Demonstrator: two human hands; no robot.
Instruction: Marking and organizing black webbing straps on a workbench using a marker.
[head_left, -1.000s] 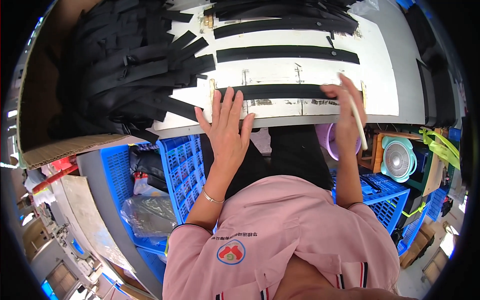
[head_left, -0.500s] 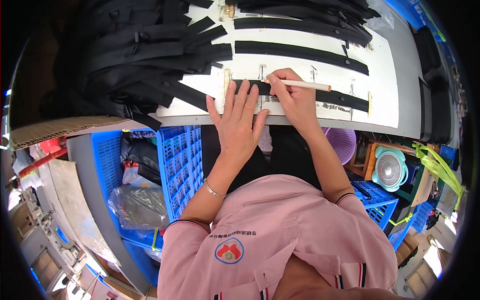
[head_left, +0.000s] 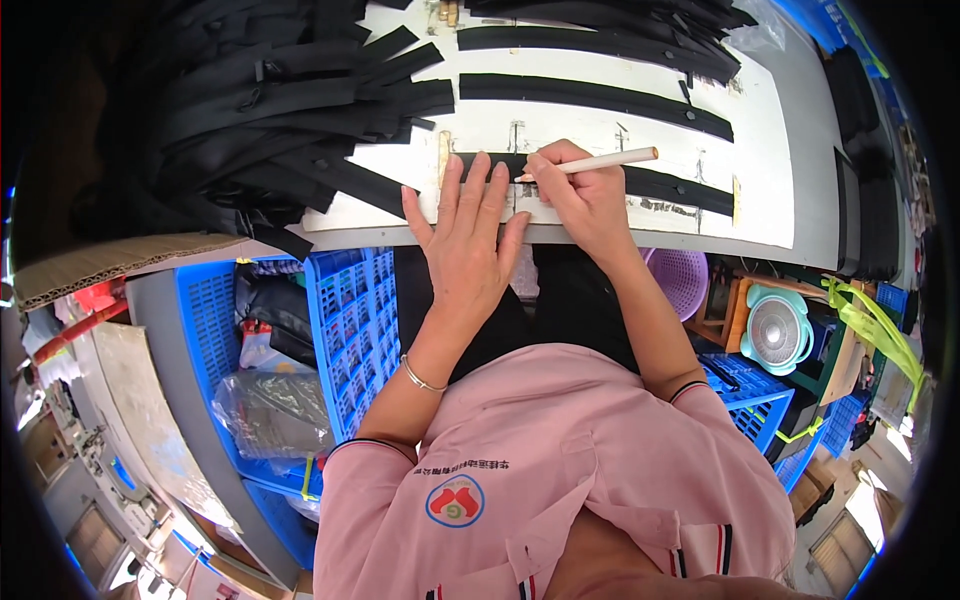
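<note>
Two hands at near edge of white tabletop (head_left: pixel 560 120), both on same black strip (head_left: pixel 640 183) lying lengthwise along that edge. Left hand (head_left: pixel 468 240) flat, palm down, fingers straight and slightly spread, fingertips pressing strip's left end; thin bracelet (head_left: pixel 420 377) at wrist. Right hand (head_left: pixel 585 200) just beside left, touching it at thumb side, fingers closed round a pale pencil-like stick (head_left: pixel 590 165), tip down on strip near left fingertips, other end pointing right. Strip runs on from under hands toward right edge of tabletop. Second, longer black strip (head_left: pixel 600 97) parallel, further in toward far edge, apart from first. More black strips (head_left: pixel 610 25) bunched at far right corner. Big heap of black strips (head_left: pixel 270 110) over left part of tabletop, ends fanning toward middle, a few hanging over near left edge. Small pale marks on board surface betw. the two single strips; can't tell what. Below near edge: blue plastic crates (head_left: pixel 350 320) at left w/ clear bag (head_left: pixel 265 410) and dark items inside; purple basket (head_left: pixel 680 280) under right side; small teal fan (head_left: pixel 778 330) further right. Cardboard sheet (head_left: pixel 110 265) off left edge. Pink shirt (head_left: pixel 560 470) w/ round badge fills lower middle of view.
</note>
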